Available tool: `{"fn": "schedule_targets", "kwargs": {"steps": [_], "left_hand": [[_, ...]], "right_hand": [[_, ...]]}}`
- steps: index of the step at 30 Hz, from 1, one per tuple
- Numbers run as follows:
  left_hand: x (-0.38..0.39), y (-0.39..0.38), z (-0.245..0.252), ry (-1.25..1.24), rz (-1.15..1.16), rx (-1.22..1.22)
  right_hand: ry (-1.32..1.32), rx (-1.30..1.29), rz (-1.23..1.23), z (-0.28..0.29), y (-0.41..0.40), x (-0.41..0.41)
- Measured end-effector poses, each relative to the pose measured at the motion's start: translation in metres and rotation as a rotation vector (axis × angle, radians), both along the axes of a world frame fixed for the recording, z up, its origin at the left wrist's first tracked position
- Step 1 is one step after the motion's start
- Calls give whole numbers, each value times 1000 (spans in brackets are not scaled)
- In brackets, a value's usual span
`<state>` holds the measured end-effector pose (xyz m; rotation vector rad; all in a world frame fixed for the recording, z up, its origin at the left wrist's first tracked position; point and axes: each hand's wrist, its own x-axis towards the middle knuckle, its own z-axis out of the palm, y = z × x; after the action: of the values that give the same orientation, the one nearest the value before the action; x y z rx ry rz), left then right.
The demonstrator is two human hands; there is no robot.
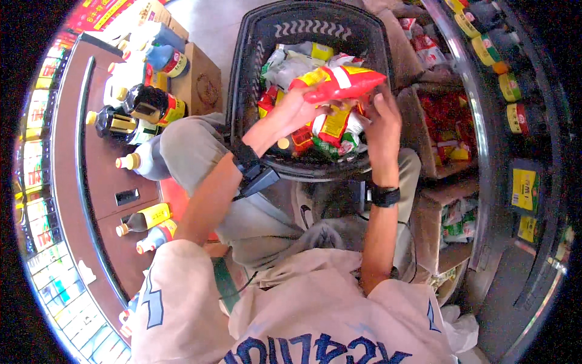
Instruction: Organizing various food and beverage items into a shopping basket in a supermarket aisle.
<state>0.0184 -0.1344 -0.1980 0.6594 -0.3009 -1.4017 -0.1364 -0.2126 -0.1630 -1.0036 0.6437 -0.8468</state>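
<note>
My left hand [291, 111] holds a red and yellow plastic packet [343, 84] above a black plastic shopping basket [309, 170]. The packet lies level across my fingers, with a white patch on its upper side. At the packet's right end is my right hand [384, 120], fingers bent and apart; whether its fingertips touch the packet I cannot tell. Under both hands the basket bears a heap of packets in red, yellow, green and white [334, 129]. A dark bottle with a yellow label [320, 51] lies near the basket's far side.
To the left, dark sauce bottles [145, 102] stand by a cardboard box [204, 82], and more bottles [145, 218] are nearer me. Open cartons of packets [448, 127] line the right, beside a shelf edge [482, 136] with bottles. My knees flank the basket's near end.
</note>
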Motion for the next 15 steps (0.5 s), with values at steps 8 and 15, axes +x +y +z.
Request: {"fn": "schedule_targets", "kwargs": {"steps": [8, 15], "left_hand": [[4, 7, 7, -902, -203, 201], [15, 18, 15, -711, -53, 375]], "right_hand": [[-106, 220, -70, -21, 9, 11], [620, -630, 106, -91, -33, -20]]}}
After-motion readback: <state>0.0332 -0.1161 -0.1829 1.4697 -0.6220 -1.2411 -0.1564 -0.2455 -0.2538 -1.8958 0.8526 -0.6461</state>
